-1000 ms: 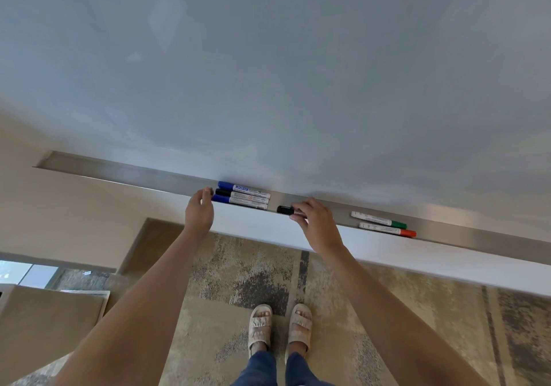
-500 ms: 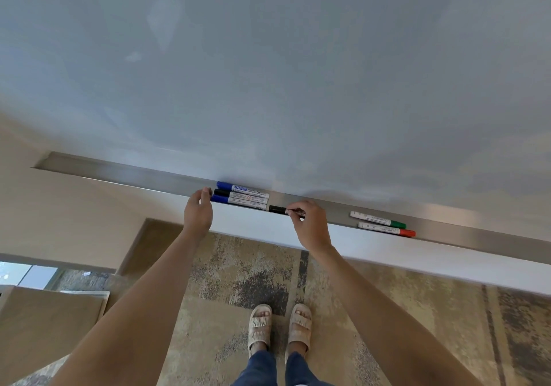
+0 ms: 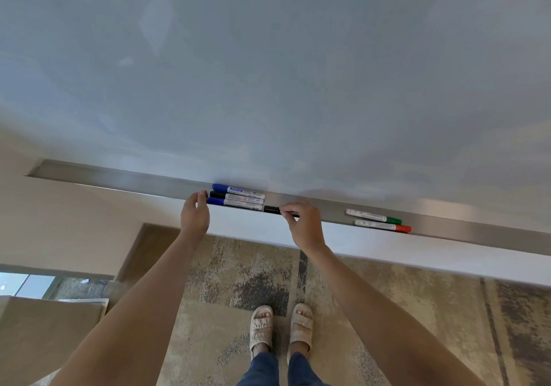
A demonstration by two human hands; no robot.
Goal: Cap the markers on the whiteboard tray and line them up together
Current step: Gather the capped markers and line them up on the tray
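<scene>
Blue-capped marker (image 3: 238, 189), black-capped marker (image 3: 237, 197), green-capped marker (image 3: 373, 215), orange-red-capped marker (image 3: 382, 225), mottled beige-grey carpet (image 3: 387, 296)

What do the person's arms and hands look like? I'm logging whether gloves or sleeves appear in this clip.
Both arms are bare to the edge of the picture, with no sleeves in view. The left hand and right hand wear no gloves; no rings, watch or bracelets are visible. Lower down, blue denim trousers and beige ruffled open-toe sandals show.
</scene>
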